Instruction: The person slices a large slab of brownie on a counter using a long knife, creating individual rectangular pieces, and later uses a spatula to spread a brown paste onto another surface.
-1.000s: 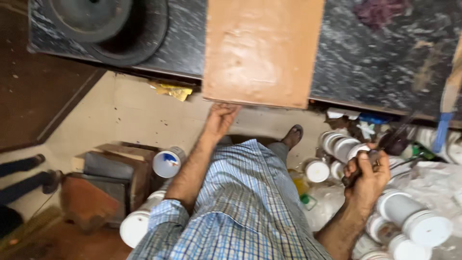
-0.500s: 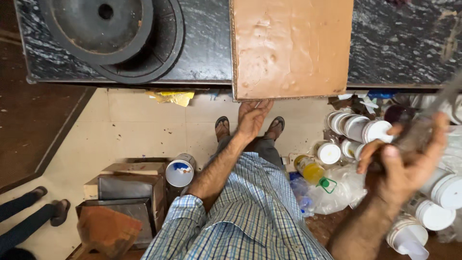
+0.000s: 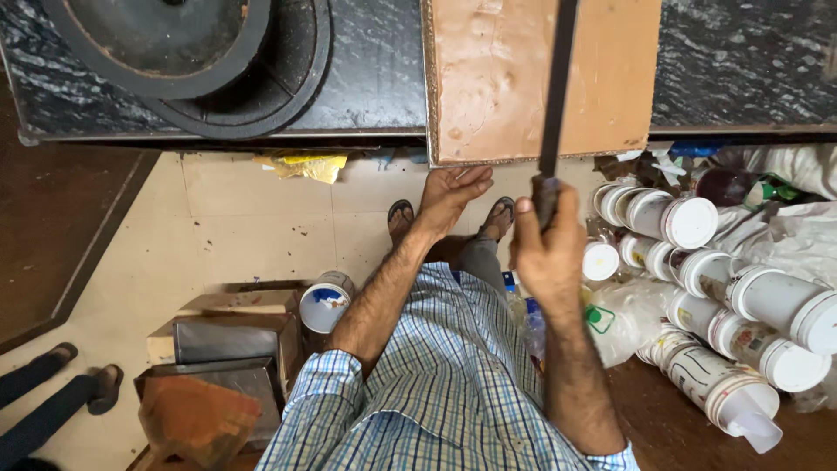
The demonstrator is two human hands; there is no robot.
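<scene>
- Far to the left of the brown board (image 3: 493,78), a black round pan (image 3: 166,39) sits on the dark stone counter (image 3: 366,78), well apart from the board.
- Below and left of the board, on the pale floor (image 3: 235,235), a small paint can (image 3: 324,303) with blue smears stands beside stacked metal tins (image 3: 227,340).
- The left hand (image 3: 449,196) is just under the board's near edge, palm up and fingers spread open; it seems to touch the underside, though I cannot tell whether it actually grips anything.
- The brown board lies flat on the counter with its near edge jutting past the counter lip. It is a rectangle with a mottled, pitted tan face and a rough pale core along the left edge. It looks stiff and fairly light, likely not fragile; the overhanging near edge or the long sides seem the best places to take hold.
- The right hand (image 3: 547,249), just right of the left hand, is closed in a fist around the handle of a long dark tool (image 3: 558,87), whose thin shaft crosses the board's right half.
- Right of the board, on the floor, white lidded plastic tubs (image 3: 689,222) lie piled among crumpled plastic bags (image 3: 623,318).
</scene>
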